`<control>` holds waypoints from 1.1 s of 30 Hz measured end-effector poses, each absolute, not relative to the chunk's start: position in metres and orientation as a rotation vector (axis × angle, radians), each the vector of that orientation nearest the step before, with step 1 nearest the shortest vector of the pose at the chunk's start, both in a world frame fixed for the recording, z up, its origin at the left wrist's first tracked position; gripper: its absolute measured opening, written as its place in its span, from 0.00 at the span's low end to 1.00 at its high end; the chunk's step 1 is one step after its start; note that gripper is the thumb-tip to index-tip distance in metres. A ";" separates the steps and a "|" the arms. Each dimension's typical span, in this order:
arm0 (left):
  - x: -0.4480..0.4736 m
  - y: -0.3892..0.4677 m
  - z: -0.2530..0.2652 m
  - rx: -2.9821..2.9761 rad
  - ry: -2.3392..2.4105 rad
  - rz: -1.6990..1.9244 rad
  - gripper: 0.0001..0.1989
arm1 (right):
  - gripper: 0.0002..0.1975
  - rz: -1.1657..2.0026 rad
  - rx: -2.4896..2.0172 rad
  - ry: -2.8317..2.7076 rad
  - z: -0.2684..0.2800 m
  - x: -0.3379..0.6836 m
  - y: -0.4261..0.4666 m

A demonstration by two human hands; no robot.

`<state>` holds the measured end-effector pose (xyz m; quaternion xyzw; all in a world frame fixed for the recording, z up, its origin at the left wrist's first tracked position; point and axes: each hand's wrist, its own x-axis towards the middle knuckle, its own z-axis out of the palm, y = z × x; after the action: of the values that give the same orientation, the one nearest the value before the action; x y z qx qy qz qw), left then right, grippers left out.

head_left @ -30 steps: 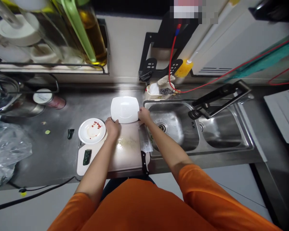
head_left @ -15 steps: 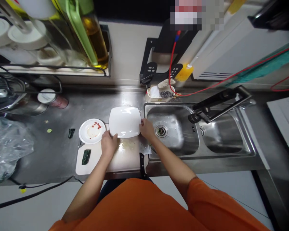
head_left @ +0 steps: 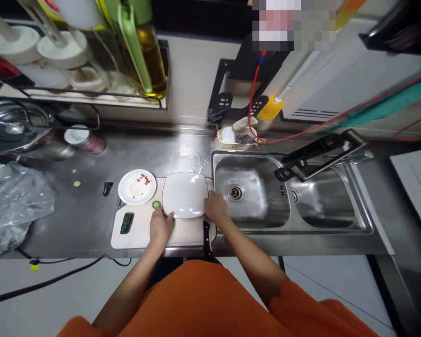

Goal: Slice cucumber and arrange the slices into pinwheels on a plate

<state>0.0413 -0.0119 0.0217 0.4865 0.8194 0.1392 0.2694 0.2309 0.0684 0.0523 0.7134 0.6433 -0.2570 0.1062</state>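
Observation:
A white square plate (head_left: 185, 194) with rounded corners is held level over the cutting board (head_left: 140, 236). My left hand (head_left: 161, 227) is closed on its lower left corner. On its right edge, my right hand (head_left: 215, 208) grips it. A cucumber piece (head_left: 127, 223) lies on the board's left part, and a small cucumber slice (head_left: 156, 204) sits by my left fingers. The round white plate (head_left: 123, 191) with red bits on it overlaps the board's upper left corner. A knife's black handle (head_left: 206, 238) lies at the board's right, its blade hidden.
To the right is a double steel sink (head_left: 252, 224) under a black faucet (head_left: 301, 159). A sponge holder (head_left: 235, 143) stands behind. Leftward are a cucumber end (head_left: 107, 188), a shaker can (head_left: 86, 140) and a plastic bag (head_left: 17, 206). A rack with an oil bottle (head_left: 153, 61) hangs above.
Both hands have brought the square plate down and toward me, lower over the cutting board. The small cucumber slice beside my left hand now shows.

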 end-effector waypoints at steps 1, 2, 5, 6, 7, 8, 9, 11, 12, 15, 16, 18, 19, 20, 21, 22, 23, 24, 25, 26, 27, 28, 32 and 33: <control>0.042 -0.012 0.021 1.311 2.212 0.380 0.12 | 0.13 -0.743 2.091 1.900 0.052 0.231 0.068; 0.042 -0.013 0.020 1.310 2.217 0.386 0.12 | 0.12 -0.730 2.082 1.906 0.051 0.230 0.067; 0.043 -0.013 0.019 1.316 2.226 0.394 0.13 | 0.12 -0.701 2.064 1.922 0.050 0.230 0.066; 0.043 -0.013 0.020 1.322 2.221 0.389 0.12 | 0.12 -0.701 2.058 1.924 0.049 0.230 0.067; 0.042 -0.014 0.021 1.330 2.212 0.382 0.13 | 0.13 -0.704 2.055 1.921 0.049 0.230 0.067; 0.040 -0.014 0.021 1.337 2.202 0.379 0.13 | 0.13 -0.709 2.055 1.920 0.049 0.230 0.067; 0.037 -0.015 0.022 1.338 2.194 0.388 0.14 | 0.13 -0.712 2.058 1.917 0.049 0.230 0.067; 0.028 -0.016 0.021 1.323 2.205 0.449 0.15 | 0.13 -0.703 2.070 1.931 0.050 0.231 0.067; 0.022 -0.016 0.020 1.314 2.231 0.492 0.15 | 0.12 -0.691 2.076 1.948 0.051 0.232 0.066; 0.006 -0.012 0.014 1.327 2.333 0.578 0.14 | 0.12 -0.654 2.074 2.014 0.053 0.234 0.060; 0.002 -0.010 0.012 1.343 2.347 0.583 0.14 | 0.12 -0.644 2.071 2.031 0.053 0.234 0.058; -0.003 -0.006 0.007 1.362 2.348 0.576 0.14 | 0.12 -0.628 2.066 2.055 0.054 0.235 0.053; -0.004 -0.004 0.005 1.365 2.344 0.572 0.14 | 0.11 -0.621 2.065 2.062 0.054 0.235 0.050; -0.004 -0.003 0.004 1.365 2.346 0.569 0.15 | 0.11 -0.614 2.062 2.070 0.054 0.236 0.048; -0.003 -0.002 0.002 1.363 2.350 0.567 0.15 | 0.11 -0.608 2.056 2.081 0.054 0.236 0.047; -0.002 -0.002 0.001 1.361 2.355 0.566 0.15 | 0.10 -0.604 2.051 2.092 0.054 0.236 0.045; -0.001 -0.002 0.001 1.361 2.357 0.564 0.15 | 0.10 -0.599 2.046 2.102 0.055 0.237 0.044; -0.001 -0.002 0.001 1.363 2.358 0.558 0.15 | 0.10 -0.597 2.040 2.111 0.056 0.237 0.043; 0.000 -0.003 0.001 1.366 2.359 0.549 0.15 | 0.09 -0.594 2.035 2.119 0.056 0.237 0.042; 0.000 -0.004 0.002 1.370 2.363 0.537 0.14 | 0.09 -0.590 2.031 2.126 0.057 0.237 0.042; 0.000 -0.004 0.002 1.373 2.370 0.524 0.14 | 0.10 -0.588 2.028 2.135 0.057 0.237 0.041; 0.000 -0.005 0.003 1.375 2.379 0.511 0.14 | 0.10 -0.586 2.026 2.145 0.058 0.237 0.041; -0.002 -0.004 0.008 1.368 2.390 0.488 0.12 | 0.11 -0.594 2.029 2.173 0.060 0.231 0.040; -0.002 -0.004 0.010 1.364 2.390 0.491 0.12 | 0.11 -0.601 2.034 2.174 0.061 0.229 0.040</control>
<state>-0.0017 -0.0036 0.0097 0.4807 0.8422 0.1729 0.1723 0.2286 0.0397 0.0606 0.6688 0.7148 -0.1978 0.0524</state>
